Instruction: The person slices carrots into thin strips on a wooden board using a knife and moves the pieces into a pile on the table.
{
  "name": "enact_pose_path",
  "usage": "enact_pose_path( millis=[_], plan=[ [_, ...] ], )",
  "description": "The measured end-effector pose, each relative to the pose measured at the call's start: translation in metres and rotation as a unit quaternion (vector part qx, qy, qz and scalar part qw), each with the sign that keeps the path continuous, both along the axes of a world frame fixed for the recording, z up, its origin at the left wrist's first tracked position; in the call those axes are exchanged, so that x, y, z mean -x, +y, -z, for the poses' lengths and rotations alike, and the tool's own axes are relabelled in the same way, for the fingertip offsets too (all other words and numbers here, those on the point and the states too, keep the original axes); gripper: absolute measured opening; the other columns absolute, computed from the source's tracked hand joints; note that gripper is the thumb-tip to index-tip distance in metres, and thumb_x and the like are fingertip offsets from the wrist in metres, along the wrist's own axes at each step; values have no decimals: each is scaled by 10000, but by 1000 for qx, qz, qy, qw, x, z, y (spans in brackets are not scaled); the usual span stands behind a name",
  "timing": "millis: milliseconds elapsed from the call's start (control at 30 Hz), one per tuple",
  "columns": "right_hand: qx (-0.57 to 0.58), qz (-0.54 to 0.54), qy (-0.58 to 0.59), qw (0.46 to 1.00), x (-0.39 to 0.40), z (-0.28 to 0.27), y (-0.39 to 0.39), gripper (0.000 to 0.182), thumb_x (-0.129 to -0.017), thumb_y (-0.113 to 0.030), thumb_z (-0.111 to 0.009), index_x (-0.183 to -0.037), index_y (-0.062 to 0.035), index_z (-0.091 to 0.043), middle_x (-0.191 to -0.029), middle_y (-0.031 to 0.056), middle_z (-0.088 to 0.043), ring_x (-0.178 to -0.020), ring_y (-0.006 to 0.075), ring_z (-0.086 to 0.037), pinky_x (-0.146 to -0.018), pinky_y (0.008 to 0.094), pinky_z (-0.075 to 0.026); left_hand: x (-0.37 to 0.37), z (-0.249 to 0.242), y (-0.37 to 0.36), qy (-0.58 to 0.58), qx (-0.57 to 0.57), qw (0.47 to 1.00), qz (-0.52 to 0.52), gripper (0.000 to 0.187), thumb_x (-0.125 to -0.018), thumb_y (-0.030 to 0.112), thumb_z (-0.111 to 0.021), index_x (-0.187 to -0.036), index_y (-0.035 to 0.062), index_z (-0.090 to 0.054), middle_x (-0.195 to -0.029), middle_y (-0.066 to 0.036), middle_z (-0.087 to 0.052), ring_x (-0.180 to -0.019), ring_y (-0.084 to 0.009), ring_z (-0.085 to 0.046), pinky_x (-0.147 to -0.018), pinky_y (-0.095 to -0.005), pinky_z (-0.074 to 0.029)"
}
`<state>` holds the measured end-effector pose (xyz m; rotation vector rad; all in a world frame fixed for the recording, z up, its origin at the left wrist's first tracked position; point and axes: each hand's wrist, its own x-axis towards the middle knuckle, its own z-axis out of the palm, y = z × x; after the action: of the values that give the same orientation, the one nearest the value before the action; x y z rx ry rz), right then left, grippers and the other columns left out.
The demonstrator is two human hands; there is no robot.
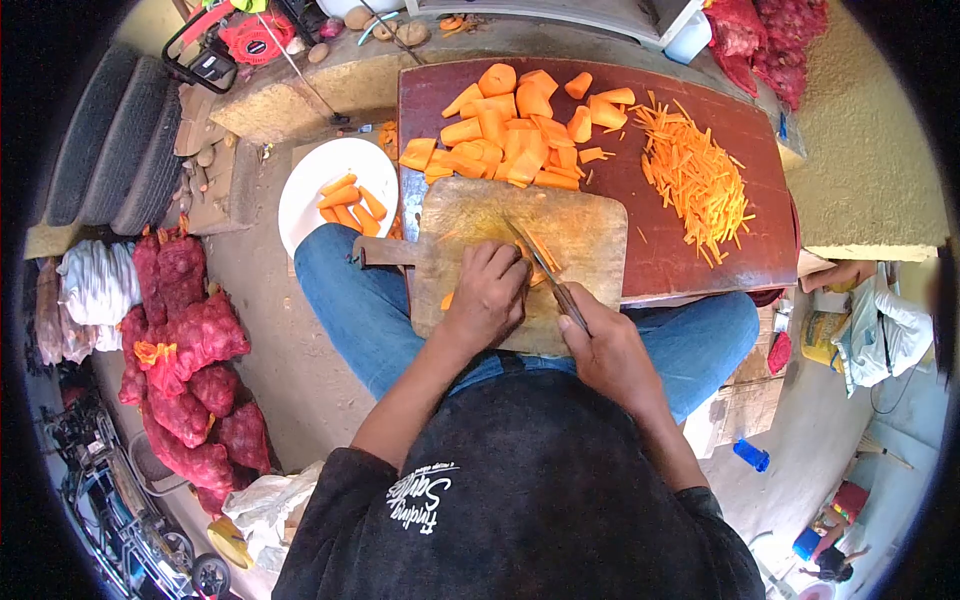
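Note:
My right hand is wrapped round the wooden handle of a knife, whose blade points up and left over the wooden cutting board. Carrot strips lie beside the blade. My left hand has its fingers curled down on the board, left of the knife; what lies under them is mostly hidden, with a bit of carrot showing near the fingertips. Beyond the board, large carrot chunks are piled on the red table. Thin carrot sticks form a heap at its right.
A white plate with carrot pieces is left of the board. Red net sacks stand on the floor at left, near stacked tires. A blue object lies on the floor at right. Another person is at the lower right.

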<state>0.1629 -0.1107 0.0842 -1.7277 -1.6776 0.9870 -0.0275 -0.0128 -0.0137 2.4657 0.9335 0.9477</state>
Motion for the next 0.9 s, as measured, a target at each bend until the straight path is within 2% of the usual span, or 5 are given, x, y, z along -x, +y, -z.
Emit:
enact_pose_path(
  millis=[333,433,533,733,900],
  plan=[
    [30,-8,-26,999,1,-8,-2,397,-1074,-157,-640,-1445,-40,-560,-1143,349,-724,-1096,547,-702,-891,609,-575,4,5,0,-7,-12,1000,5,268,-773,26,-773,-1038,1,-738,-1054,-142,-640,-1064,-366,-615,-913,-479,-501],
    [-77,-16,-5,997,7,23,9,408,-1068,-156,-650,-1447,-37,-560,-1124,351,-728,-1064,558,-706,-883,614,-574,3,6,-2,-7,-2,1000,8,272,-780,23,-776,-1048,-1,-739,-1060,-144,-642,-1079,-372,-617,-924,-483,-502],
    [-10,-4,-31,999,10,12,30,418,-1052,-81,-663,-1457,-3,-595,-1152,313,-736,-1108,546,-699,-891,540,-579,5,6,0,-16,1,1000,14,275,-791,18,-779,-1063,-5,-744,-1062,-149,-638,-1094,-376,-617,-939,-489,-500],
    [-36,-8,-35,999,9,9,-5,415,-1063,-148,-650,-1448,-25,-556,-1128,334,-736,-1061,556,-705,-871,612,-575,10,5,-5,-18,40,999,-4,279,-807,14,-780,-1083,-10,-749,-1058,-157,-634,-1117,-383,-609,-965,-490,-490],
    [-70,-23,-15,997,11,17,19,436,-1046,-137,-666,-1452,-19,-558,-1107,343,-735,-1047,554,-715,-874,604,-580,9,1,-4,7,26,1000,-8,260,-810,16,-782,-1066,-16,-747,-1055,-162,-637,-1113,-392,-608,-969,-500,-485]
  ],
)
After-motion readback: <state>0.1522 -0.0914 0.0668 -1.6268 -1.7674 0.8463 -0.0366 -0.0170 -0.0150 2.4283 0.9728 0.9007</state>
